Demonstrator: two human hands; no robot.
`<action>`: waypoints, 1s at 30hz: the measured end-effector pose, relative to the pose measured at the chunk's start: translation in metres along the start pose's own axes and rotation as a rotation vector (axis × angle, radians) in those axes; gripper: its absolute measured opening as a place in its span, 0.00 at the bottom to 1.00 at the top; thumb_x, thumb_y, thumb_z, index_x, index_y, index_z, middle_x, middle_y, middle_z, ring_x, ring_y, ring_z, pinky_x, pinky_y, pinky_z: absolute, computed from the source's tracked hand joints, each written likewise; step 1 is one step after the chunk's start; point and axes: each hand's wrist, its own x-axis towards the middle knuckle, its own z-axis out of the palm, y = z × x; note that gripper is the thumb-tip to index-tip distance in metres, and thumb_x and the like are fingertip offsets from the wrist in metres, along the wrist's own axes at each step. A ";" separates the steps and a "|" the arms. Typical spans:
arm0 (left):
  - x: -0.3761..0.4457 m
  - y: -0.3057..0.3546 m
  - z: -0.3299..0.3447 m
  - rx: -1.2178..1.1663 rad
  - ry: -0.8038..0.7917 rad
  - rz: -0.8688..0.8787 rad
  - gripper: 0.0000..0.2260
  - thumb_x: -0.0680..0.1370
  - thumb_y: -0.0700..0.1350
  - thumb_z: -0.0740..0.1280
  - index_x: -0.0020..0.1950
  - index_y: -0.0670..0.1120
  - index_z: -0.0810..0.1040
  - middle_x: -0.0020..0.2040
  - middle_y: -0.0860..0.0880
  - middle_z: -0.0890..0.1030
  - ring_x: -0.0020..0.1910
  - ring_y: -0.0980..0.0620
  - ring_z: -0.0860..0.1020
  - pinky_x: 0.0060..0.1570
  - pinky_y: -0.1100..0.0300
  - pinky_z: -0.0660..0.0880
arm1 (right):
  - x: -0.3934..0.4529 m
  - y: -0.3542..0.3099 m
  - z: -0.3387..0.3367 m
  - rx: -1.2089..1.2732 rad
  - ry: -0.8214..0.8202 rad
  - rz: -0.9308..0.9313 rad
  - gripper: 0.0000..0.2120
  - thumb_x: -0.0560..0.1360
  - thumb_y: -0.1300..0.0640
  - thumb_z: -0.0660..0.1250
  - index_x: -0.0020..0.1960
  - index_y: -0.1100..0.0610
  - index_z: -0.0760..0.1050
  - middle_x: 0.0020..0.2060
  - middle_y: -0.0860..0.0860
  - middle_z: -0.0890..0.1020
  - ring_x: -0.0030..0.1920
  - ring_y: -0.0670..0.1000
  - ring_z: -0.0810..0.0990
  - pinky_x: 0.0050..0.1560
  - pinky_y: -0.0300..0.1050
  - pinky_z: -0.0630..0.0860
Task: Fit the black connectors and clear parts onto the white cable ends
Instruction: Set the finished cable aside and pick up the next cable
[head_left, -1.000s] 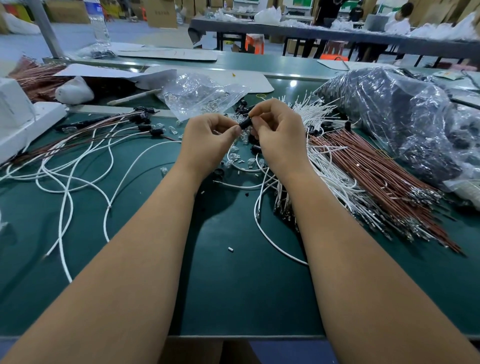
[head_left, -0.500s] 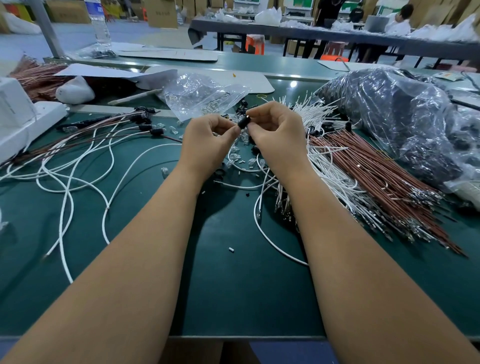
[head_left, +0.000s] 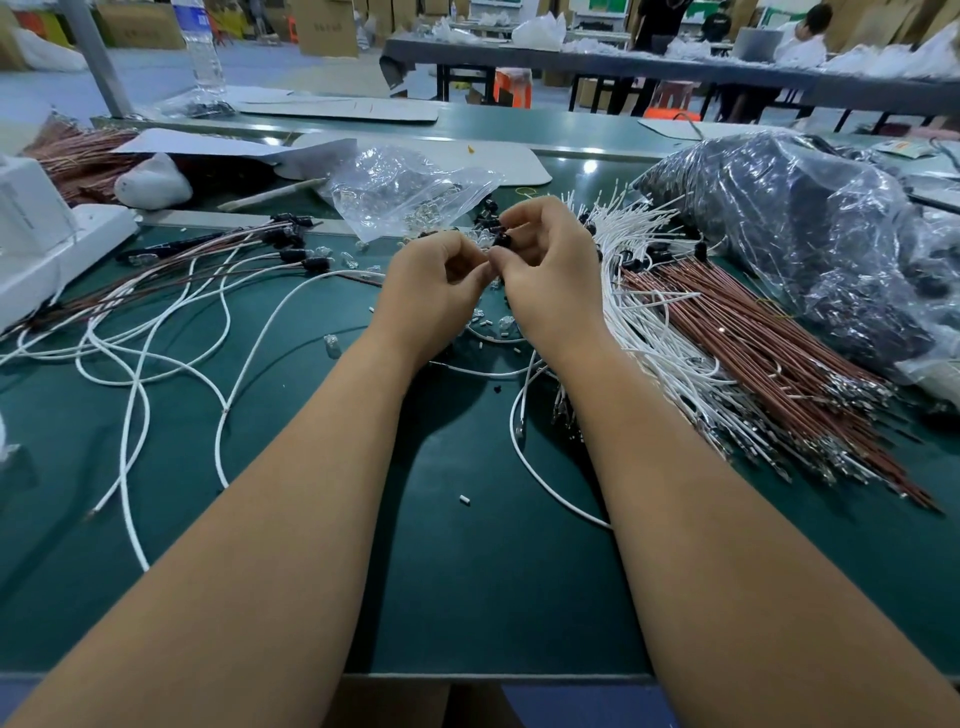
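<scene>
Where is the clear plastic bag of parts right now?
In the head view, the clear plastic bag lies on the green mat just beyond the left hand, left of centre, beside the finished black-tipped cables.

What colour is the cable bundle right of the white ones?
Reddish-brown bundle, with silver metal tips; head view.

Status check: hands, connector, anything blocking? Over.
Left hand and right hand together above the mat, fingers curled. Right hand pinches a black connector; what the left grips is hidden. White cable bundle beside the right wrist, nothing blocking.
</scene>
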 end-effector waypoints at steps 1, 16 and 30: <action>0.000 0.001 -0.001 -0.007 -0.005 0.001 0.05 0.76 0.41 0.69 0.44 0.40 0.80 0.33 0.53 0.77 0.30 0.62 0.71 0.34 0.69 0.68 | 0.001 0.000 0.000 0.009 0.010 0.006 0.11 0.73 0.67 0.69 0.51 0.55 0.75 0.37 0.49 0.78 0.37 0.45 0.77 0.39 0.32 0.72; -0.001 0.001 -0.003 -0.036 0.087 0.090 0.09 0.77 0.42 0.68 0.57 0.46 0.77 0.56 0.50 0.75 0.54 0.56 0.75 0.55 0.69 0.70 | 0.010 -0.011 -0.007 0.145 0.068 -0.006 0.12 0.69 0.64 0.75 0.40 0.51 0.74 0.34 0.46 0.79 0.33 0.38 0.77 0.39 0.34 0.76; 0.004 0.003 -0.008 -0.409 0.079 -0.053 0.05 0.82 0.34 0.57 0.53 0.41 0.70 0.44 0.47 0.79 0.41 0.59 0.76 0.44 0.67 0.72 | 0.002 0.004 0.006 -0.729 -0.485 -0.109 0.14 0.74 0.64 0.61 0.58 0.58 0.78 0.53 0.56 0.79 0.55 0.56 0.76 0.57 0.50 0.74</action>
